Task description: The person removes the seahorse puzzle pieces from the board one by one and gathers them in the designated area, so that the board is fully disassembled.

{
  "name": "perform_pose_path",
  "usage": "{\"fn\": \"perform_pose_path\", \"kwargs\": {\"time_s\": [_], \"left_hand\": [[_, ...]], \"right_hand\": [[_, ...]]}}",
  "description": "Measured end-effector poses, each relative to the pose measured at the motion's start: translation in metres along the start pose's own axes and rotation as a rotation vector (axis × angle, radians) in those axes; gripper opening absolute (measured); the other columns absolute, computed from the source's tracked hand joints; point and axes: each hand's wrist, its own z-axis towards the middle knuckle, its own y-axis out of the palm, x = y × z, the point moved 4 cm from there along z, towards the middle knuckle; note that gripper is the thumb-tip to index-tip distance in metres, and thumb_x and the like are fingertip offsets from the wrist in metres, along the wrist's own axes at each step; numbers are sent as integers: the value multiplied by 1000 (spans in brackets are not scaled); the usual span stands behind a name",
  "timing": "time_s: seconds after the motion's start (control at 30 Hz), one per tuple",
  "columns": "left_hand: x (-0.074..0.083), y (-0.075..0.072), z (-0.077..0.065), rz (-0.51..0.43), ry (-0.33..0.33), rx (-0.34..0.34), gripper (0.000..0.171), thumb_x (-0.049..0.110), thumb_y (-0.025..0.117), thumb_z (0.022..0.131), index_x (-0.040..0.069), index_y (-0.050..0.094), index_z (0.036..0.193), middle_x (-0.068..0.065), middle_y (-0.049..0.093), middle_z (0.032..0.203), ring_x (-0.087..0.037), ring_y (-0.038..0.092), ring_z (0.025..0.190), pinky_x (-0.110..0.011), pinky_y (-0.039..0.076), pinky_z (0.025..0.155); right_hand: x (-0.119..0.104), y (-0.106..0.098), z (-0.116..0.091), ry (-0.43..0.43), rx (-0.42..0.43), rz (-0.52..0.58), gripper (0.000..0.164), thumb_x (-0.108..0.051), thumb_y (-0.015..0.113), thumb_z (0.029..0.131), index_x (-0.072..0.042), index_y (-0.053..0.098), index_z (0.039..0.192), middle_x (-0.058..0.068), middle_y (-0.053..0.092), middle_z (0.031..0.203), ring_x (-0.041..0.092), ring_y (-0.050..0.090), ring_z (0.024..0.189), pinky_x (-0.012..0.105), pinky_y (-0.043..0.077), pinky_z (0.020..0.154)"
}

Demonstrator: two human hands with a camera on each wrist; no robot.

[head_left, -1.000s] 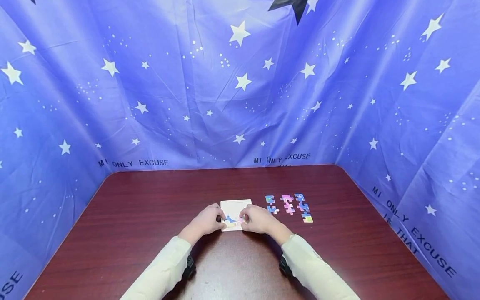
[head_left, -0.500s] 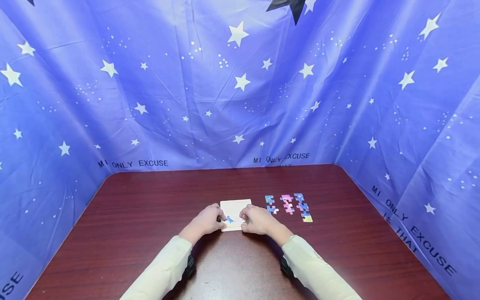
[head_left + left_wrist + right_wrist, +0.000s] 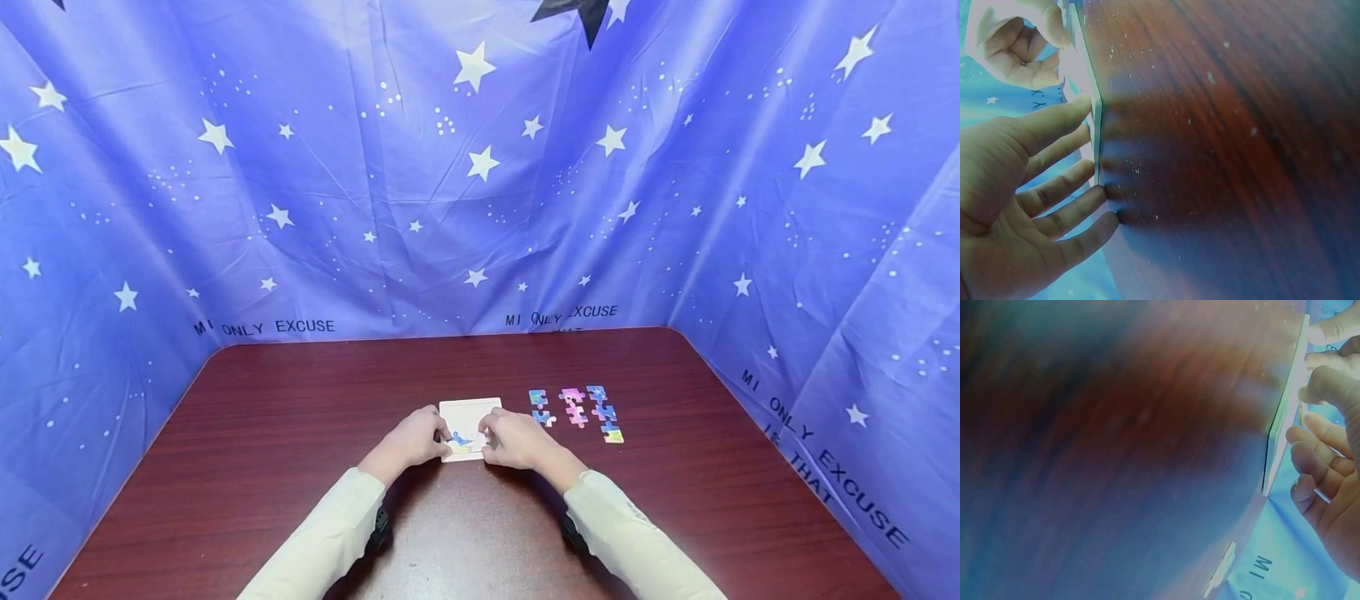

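A small white puzzle board (image 3: pixel 468 410) lies on the table, with a few coloured pieces, one of them blue (image 3: pixel 458 437), along its near part. My left hand (image 3: pixel 407 437) rests at the board's left side, thumb and fairly straight fingers touching its edge. In the left wrist view the outer fingertips (image 3: pixel 1113 217) reach the tabletop. At the board's right side, my right hand (image 3: pixel 517 439) has curled fingers. Its thumb and index finger pinch a small puzzle piece (image 3: pixel 1302 412) over the board; the fingers mostly hide it.
Several loose puzzle pieces lie right of the board: blue-green ones (image 3: pixel 538 398), pink ones (image 3: pixel 575 415) and blue ones (image 3: pixel 604 412). The dark red wooden table (image 3: pixel 315 375) is enclosed by a blue star-patterned curtain (image 3: pixel 375 167).
Both hands stay at the board with barely any shift. The pink area beside the right fingertips shows less than a second ago. The loose pieces lie as before.
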Motion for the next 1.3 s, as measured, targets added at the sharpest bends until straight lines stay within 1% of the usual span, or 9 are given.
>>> {"fn": "perform_pose_path", "kwargs": {"time_s": [0.17,0.4,0.57,0.8,1.03,1.1,1.3], "left_hand": [[1,-1,0,1,6,-3,15,13,78,70,4,72,80,-2,54,81,-13,49,71,-29,44,71],[1,-1,-1,-5,-4,-12,14,14,78,71,6,72,81,-2,54,83,-12,49,73,-29,44,72],[1,-1,-1,-8,-3,-11,14,14,78,71,5,72,81,-2,54,83,-12,49,73,-29,44,72],[1,-1,-1,-8,-8,-8,15,14,78,72,5,72,82,-1,54,83,-11,48,73,-29,44,73],[0,0,-1,-12,-10,-9,14,14,78,72,6,72,81,-1,53,83,-11,47,73,-29,43,72],[0,0,-1,-16,-8,-9,13,14,78,72,6,71,81,-1,53,83,-11,47,73,-28,43,72],[0,0,-1,-22,-5,-8,13,13,77,72,5,71,81,-1,54,83,-11,48,74,-28,43,73]], "right_hand": [[3,-1,-2,4,4,13,28,-28,68,72,-13,65,95,-6,58,80,8,51,66,25,45,61],[7,0,-3,31,-24,60,30,-29,68,73,-12,65,98,-6,59,81,7,50,68,25,46,65],[11,1,-3,39,-13,84,30,-27,67,71,-11,65,97,-6,59,79,6,50,68,23,45,64],[16,-1,-6,60,-17,139,30,-24,67,72,-9,65,97,-6,57,78,6,49,67,23,43,62],[20,-3,-10,99,-64,166,31,-25,67,75,-8,64,100,-5,57,78,7,48,67,23,41,62],[21,-4,-11,103,-68,164,30,-25,67,75,-8,64,100,-4,56,78,7,48,68,24,41,62],[27,-6,-16,100,-43,113,27,-26,68,74,-11,65,96,-7,55,77,6,46,68,23,40,61]]}}
